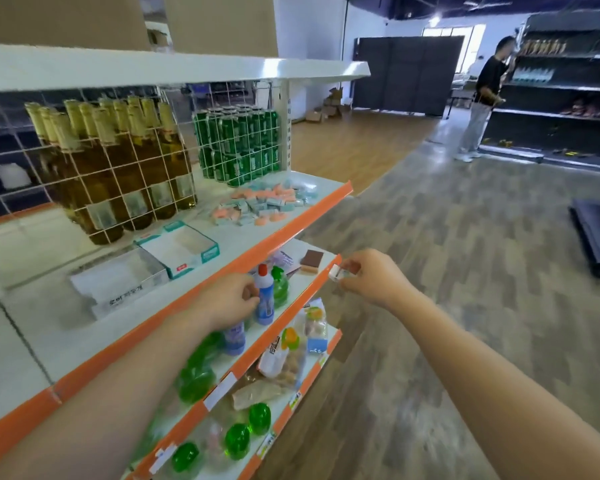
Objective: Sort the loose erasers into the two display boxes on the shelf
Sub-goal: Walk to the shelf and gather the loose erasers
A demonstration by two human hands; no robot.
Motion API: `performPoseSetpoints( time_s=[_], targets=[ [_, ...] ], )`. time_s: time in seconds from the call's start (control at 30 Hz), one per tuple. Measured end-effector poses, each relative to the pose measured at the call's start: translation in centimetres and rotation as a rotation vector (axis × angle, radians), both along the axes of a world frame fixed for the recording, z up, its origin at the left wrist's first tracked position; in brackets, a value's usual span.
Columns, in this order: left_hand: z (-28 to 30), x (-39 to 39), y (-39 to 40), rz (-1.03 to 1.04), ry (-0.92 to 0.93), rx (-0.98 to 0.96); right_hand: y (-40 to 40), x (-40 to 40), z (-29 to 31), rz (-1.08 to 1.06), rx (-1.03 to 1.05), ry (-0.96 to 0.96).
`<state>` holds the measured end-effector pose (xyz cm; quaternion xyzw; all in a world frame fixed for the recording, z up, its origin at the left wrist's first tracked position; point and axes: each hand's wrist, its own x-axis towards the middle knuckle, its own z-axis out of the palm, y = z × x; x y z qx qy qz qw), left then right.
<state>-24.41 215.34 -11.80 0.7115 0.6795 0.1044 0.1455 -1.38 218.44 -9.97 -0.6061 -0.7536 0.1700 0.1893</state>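
Note:
A heap of loose erasers [264, 206], pink ones and blue-sleeved ones, lies on the white shelf [35, 341] right of two display boxes. The teal-trimmed box [208, 252] and the white box [125, 294] both look empty inside. My right hand [371, 278] hovers in front of the shelf's orange edge, below the heap, and pinches a small white eraser [336, 273] with a blue sleeve. My left hand [229, 299] hangs curled in front of the lower shelf, near a blue-and-white bottle [265, 296]; whether it holds anything is hidden.
Amber bottles [118, 161] and green cans [238, 143] stand behind a white wire grid at the shelf's back. Lower shelves hold green bottles, sponges and snack packs. A person [485, 98] stands at a dark shelf far right across the open floor.

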Motion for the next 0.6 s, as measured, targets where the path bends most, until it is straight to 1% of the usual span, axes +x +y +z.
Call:
performPoseSetpoints(
  time_s=[0.17, 0.27, 0.4, 0.47, 0.6],
  targets=[
    [0.1, 2.0, 8.1, 0.085, -0.007, 0.018, 9.3, 2.1, 0.3, 0.083, -0.006, -0.012],
    [0.2, 2.4, 11.6, 0.174, -0.012, 0.041, 14.2, 2.3, 0.6, 0.129, -0.006, -0.017],
    [-0.4, 1.7, 15.3, 0.297, -0.021, 0.027, 21.1, 1.1, 0.4, 0.191, 0.039, 0.014],
    [-0.7, 0.8, 17.0, 0.344, -0.027, 0.042, 24.1, -0.1, -0.1, 0.259, 0.043, 0.019],
    [-1.3, -0.8, 20.1, 0.437, -0.012, 0.088, 29.0, -2.7, -1.4, 0.342, 0.058, -0.023]
  ],
)
